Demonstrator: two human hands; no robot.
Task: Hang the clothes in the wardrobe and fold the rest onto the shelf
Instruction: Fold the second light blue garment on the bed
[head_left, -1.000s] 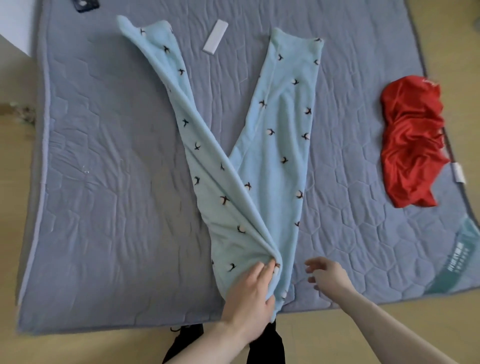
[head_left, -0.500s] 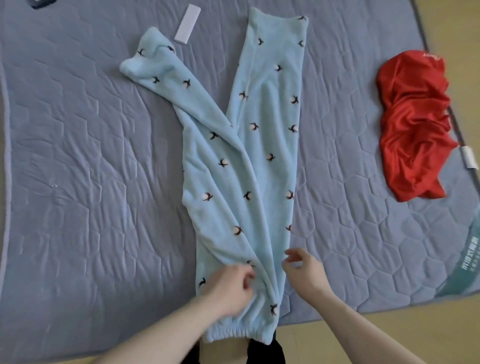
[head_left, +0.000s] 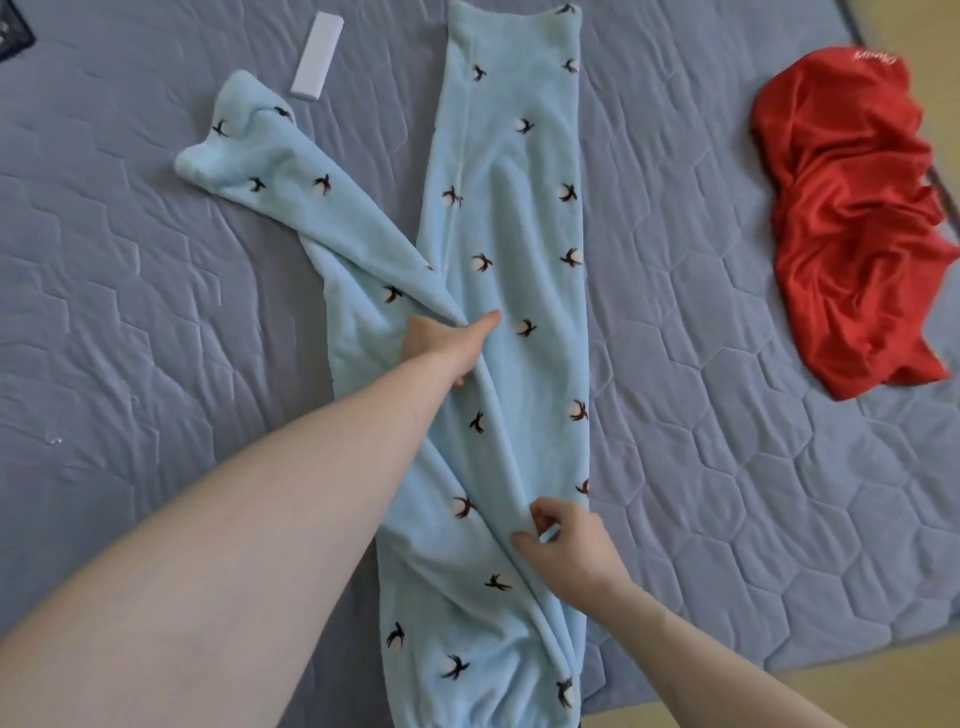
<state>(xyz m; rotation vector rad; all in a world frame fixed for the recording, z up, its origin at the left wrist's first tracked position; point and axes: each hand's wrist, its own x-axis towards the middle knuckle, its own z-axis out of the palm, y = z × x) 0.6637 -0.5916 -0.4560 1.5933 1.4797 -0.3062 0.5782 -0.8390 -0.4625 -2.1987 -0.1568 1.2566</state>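
Near the front edge of the mattress (head_left: 156, 312) the blue trousers (head_left: 509, 364) lie half folded, left hand (head_left: 447, 345) and right hand (head_left: 566, 545) both pinching them, red garment (head_left: 852, 223) apparently untouched.

1. Bright, even, diffuse light; its source cannot be told.
2. Shadows are faint and soft, lying in the folds of the light blue trousers (head_left: 506, 291) and the red garment (head_left: 852, 218).
3. No glare.
4. Slight overall softness; wide-angle bending at the frame edges.
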